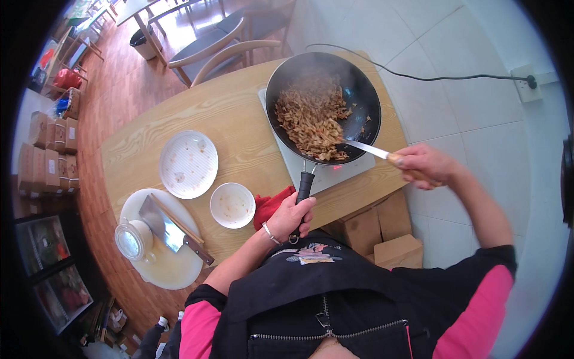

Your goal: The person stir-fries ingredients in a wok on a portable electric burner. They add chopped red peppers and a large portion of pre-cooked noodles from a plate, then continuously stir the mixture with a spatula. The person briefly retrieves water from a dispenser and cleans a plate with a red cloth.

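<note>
My left hand (293, 215) grips the black handle (306, 185) of a dark wok (365, 101), which sits on a white induction cooker (354, 171) with a lit red display. Shredded brown food (309, 119) fills the wok's left and middle, and steam rises off it. In my right hand (426, 167) is the wooden handle of a metal spatula (365, 147); its blade end is hidden in the food near the wok's lower right. A red cloth (272, 207) lies on the table beside my left hand.
Left of the wok, the wooden table (224, 121) bears a soiled white plate (188, 164), a white bowl (232, 205) and a round cutting board (179, 273). A cleaver (168, 226), chopsticks (177, 217) and a lidded jar (133, 238) rest on the board. A power cord (426, 78) runs to the wall socket (527, 84).
</note>
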Demonstrator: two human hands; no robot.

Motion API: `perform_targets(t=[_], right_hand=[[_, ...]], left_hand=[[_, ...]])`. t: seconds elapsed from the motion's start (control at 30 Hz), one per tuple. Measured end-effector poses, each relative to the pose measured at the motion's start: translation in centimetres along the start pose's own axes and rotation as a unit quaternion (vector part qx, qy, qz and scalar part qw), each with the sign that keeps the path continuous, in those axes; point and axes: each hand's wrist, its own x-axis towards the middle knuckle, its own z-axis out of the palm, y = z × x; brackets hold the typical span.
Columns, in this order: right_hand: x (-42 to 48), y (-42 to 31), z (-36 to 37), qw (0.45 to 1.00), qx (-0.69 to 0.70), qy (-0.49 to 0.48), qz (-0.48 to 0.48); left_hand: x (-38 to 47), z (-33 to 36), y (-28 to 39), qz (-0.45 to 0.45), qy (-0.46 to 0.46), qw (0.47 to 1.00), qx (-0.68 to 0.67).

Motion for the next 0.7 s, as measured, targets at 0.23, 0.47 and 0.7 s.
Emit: perform_targets(t=[0.23,0.47,0.7], right_hand=[[2.8,4.4,3.9,0.933,0.324,-0.086,-0.130],[4.5,1.5,7.2,0.965,0.224,-0.005,-0.136],[-1.6,0.6,0.9,0.968,-0.199,0.133,-0.070]], left_hand=[[-0.6,0.3,0.5,0.007,0.030,0.999,0.019],[-0.3,0.9,-0.2,0.017,0.038,0.998,0.037],[-0.4,0.9,-0.5,0.027,0.037,0.999,0.006]])
